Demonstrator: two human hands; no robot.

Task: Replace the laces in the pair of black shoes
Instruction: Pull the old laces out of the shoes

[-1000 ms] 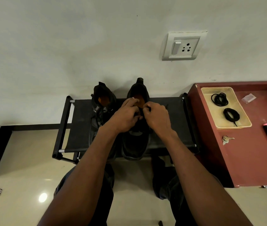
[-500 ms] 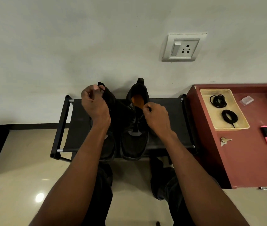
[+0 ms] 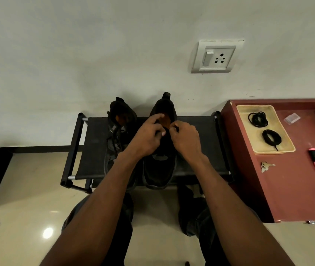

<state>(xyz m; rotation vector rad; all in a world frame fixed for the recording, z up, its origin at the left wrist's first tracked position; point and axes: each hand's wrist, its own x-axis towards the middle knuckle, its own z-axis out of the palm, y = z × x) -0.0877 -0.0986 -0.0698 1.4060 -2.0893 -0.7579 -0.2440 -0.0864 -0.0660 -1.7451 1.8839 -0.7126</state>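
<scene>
Against a pale wall stands a black fabric shoe rack [image 3: 95,143]. Both hands, left hand [image 3: 147,138] and right hand [image 3: 186,140], pinch the lace area of the right-side black lace-up shoe [image 3: 159,169] between curled fingers.

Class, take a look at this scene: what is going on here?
A person is working on the right shoe of a black pair standing on a low black rack. Both hands, left hand and right hand, are at its lace area near the opening, fingers curled as if pinching the lace, which is hard to make out. The left shoe stands untouched beside it. Two coiled black laces wait in a tray on the red table.
</scene>
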